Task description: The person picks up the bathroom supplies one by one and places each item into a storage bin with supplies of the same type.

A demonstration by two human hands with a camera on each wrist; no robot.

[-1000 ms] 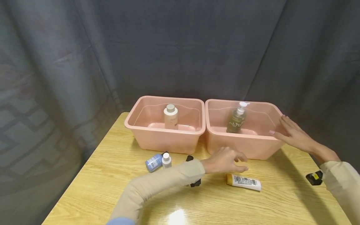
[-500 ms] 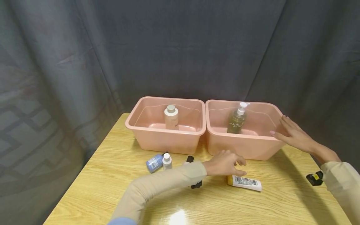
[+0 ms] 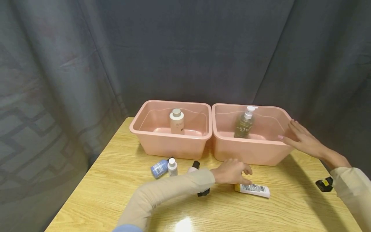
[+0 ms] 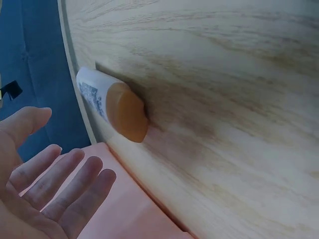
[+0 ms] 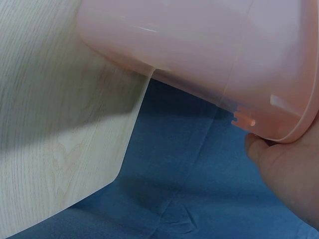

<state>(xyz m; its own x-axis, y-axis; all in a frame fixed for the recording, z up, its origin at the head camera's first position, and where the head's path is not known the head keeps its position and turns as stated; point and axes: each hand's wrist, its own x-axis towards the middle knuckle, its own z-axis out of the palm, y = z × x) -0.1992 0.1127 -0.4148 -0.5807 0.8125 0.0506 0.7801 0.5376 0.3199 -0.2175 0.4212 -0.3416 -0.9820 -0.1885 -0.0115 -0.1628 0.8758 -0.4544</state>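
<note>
My left hand [image 3: 233, 172] reaches over the table with its fingers loosely bent, holding nothing. Just below its fingertips lies a white tube with a yellow-orange cap [image 3: 256, 190]. In the left wrist view, the spread fingers of that hand [image 4: 60, 191] stand apart from the tube [image 4: 112, 104], palm facing it. My right hand [image 3: 308, 141] rests on the right rim of the right pink bin [image 3: 249, 153], fingers extended along it. The right wrist view shows part of this hand [image 5: 294, 172] against the bin's rim [image 5: 311, 107].
A green pump bottle [image 3: 242, 128] stands in the right bin, and a white bottle [image 3: 177, 125] in the left pink bin [image 3: 174, 145]. On the table lie a blue bottle [image 3: 159, 168], a small white bottle [image 3: 172, 169] and a black-capped bottle [image 3: 195, 165] partly behind the left sleeve.
My left hand has come down and slightly nearer, closer to the tube, its fingertips now overlapping the tube in the head view. The right hand stays on the bin's rim.
</note>
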